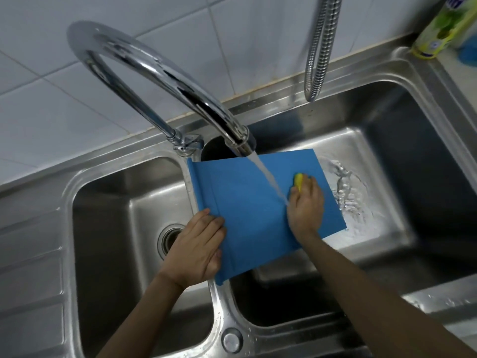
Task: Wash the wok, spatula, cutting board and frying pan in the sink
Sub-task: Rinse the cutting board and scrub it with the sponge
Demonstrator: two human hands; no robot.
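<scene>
The blue cutting board [247,202] is being scrubbed, tilted over the sink's [335,81] right basin under the faucet's [144,65] stream. The left hand [196,251] grips its near-left edge; the right hand [305,202] presses a yellow sponge [299,180] onto it. Next likely comes rinsing and turning it over.

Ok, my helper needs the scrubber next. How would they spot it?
Find the double sink, then the blue cutting board under the running tap. The sponge sits under the right hand, the only yellow thing on it.
</scene>
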